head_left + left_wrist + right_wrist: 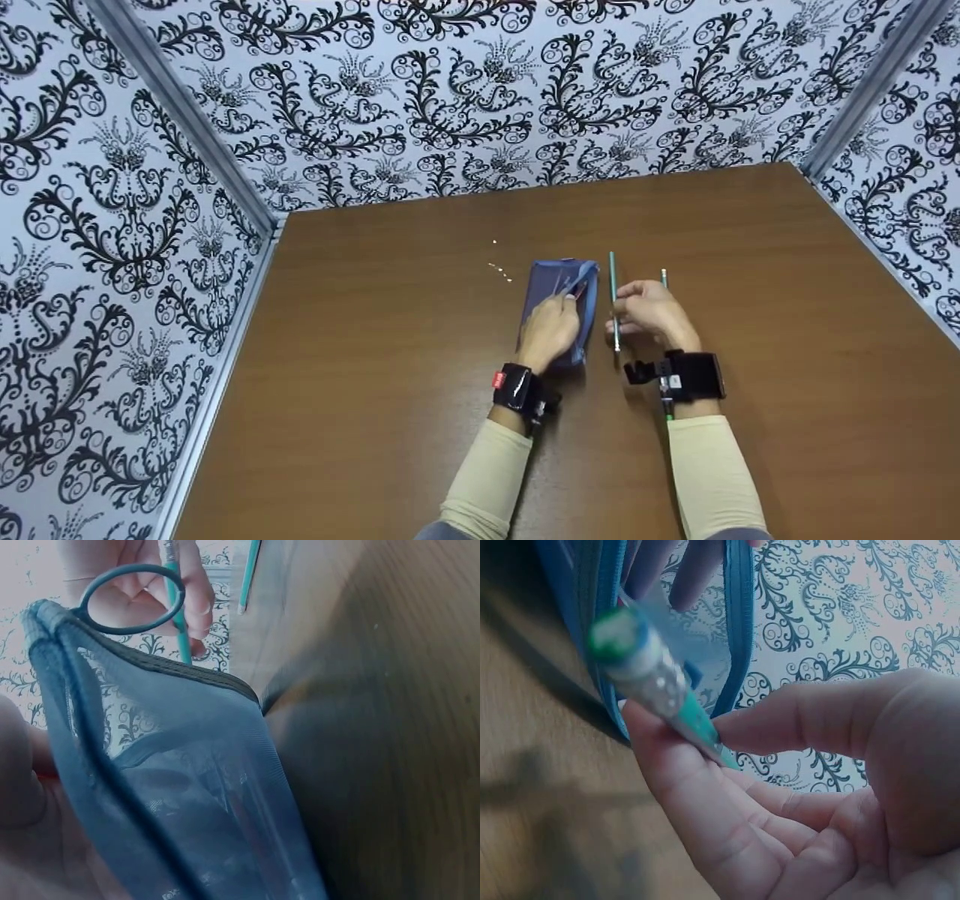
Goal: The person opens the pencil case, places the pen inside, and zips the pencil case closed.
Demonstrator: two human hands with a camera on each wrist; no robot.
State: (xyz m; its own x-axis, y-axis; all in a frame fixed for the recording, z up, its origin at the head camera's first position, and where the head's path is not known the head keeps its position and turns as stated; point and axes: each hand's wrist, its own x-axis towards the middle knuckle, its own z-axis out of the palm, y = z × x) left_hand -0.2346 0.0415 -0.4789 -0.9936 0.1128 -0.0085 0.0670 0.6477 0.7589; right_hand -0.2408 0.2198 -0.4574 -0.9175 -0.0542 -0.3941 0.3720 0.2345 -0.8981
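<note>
A blue mesh zip pencil case [546, 281] is gripped by my left hand [551, 330], with its zipped mouth spread apart on the side facing the right hand. Thin, long items show dimly through the mesh [240, 802]; their kind is unclear. My right hand [652, 311] pinches a green pencil [613, 274] between thumb and fingers, just right of the case. The pencil's metal ferrule and worn eraser end [622, 637] point at the right wrist camera, in front of the case's open mouth [739, 622]. A ring pull [131, 600] hangs at the case's corner.
A second pencil [664, 276] lies on the brown table [390, 337], partly hidden beneath the right hand and wrist. Small white specks [500, 271] are left of the case. Patterned walls [480, 90] enclose the table's back and sides.
</note>
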